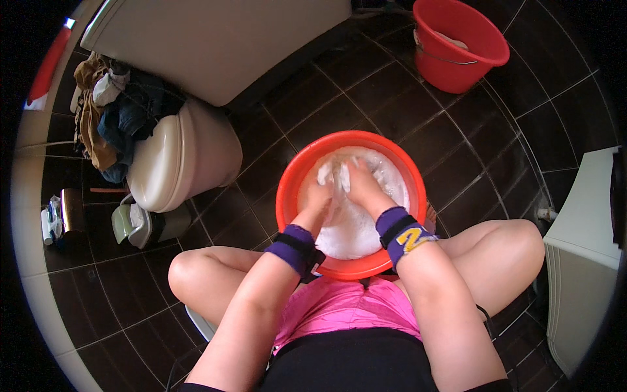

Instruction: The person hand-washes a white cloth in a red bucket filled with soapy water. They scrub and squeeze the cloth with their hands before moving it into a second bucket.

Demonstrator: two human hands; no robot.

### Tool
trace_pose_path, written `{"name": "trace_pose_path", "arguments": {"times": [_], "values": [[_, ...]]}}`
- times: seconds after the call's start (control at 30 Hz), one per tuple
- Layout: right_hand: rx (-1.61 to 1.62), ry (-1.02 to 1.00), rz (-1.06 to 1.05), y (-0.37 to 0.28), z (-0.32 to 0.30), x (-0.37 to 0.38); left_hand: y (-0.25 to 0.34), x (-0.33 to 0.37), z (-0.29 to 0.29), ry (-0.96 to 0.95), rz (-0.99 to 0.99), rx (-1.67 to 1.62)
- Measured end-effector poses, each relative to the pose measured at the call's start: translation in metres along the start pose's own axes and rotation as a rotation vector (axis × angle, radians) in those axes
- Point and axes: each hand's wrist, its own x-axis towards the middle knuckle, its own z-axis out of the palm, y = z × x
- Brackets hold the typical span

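Both my hands are down in a red plastic basin (285, 189) of water topped with white suds (353, 236). My left hand (318, 195) is at the left of the middle, its fingers curled and covered in foam. Close beside it, my right hand (363, 186) also has curled, foamy fingers. A pale, wet strip like cloth (336, 186) seems to run between the two hands, but suds hide its kind and most of its shape. Purple bands (403, 234) wrap both wrists.
Piled clothes (134, 114) lie on a closed toilet (186, 157) at the left. Next to it stands a small bin (140, 225). A red bucket (457, 52) sits at the far right on dark floor tiles (385, 91). A pale cabinet (581, 261) stands at the right.
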Motion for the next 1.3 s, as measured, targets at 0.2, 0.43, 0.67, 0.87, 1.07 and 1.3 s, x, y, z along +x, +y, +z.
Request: {"name": "trace_pose_path", "arguments": {"times": [0.2, 0.43, 0.67, 0.87, 1.07, 1.3], "values": [[-0.15, -0.443, 0.085, 0.028, 0.015, 0.038, -0.05, 0.03, -0.032, -0.074, -0.32, 0.437], [-0.201, -0.147, -0.008, 0.022, 0.034, 0.006, -0.028, 0.009, -0.041, -0.04, -0.523, 0.071], [0.458, -0.008, 0.275, -0.009, 0.0, -0.004, 0.008, -0.011, -0.019, -0.026, -0.286, -0.181], [0.305, 0.229, -0.187, -0.112, -0.034, -0.092, 0.041, -0.013, -0.042, -0.461, -0.647, -0.594], [0.201, 0.34, -0.097, -0.079, -0.039, -0.081, 0.042, -0.049, -0.014, -0.24, -0.415, -0.64], [0.187, 0.37, -0.258, -0.101, -0.04, -0.099, 0.028, -0.047, -0.032, -0.489, -0.459, -0.696]]}}
